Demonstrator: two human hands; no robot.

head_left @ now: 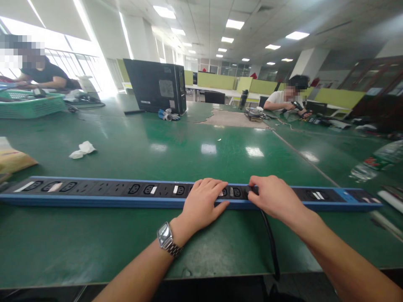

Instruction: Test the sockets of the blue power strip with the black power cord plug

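Observation:
A long blue and black power strip (103,188) lies across the green table, with a row of sockets and several small white stickers on its top. My left hand (204,201), with a watch on the wrist, rests on the strip right of its middle, fingers spread and holding nothing. To the right of it, my right hand (272,195) pinches a black plug (252,189) at one of the sockets. From that plug a black cable (270,239) runs down over the table's front edge. Whether the plug is fully seated is hidden by my fingers.
On the green table (141,243) stand a black computer case (154,86) and, at the left, a green basket (31,107). Crumpled tissue (83,149) lies behind the strip, a plastic bottle (378,161) at the right. Two people sit across the table, far left and right.

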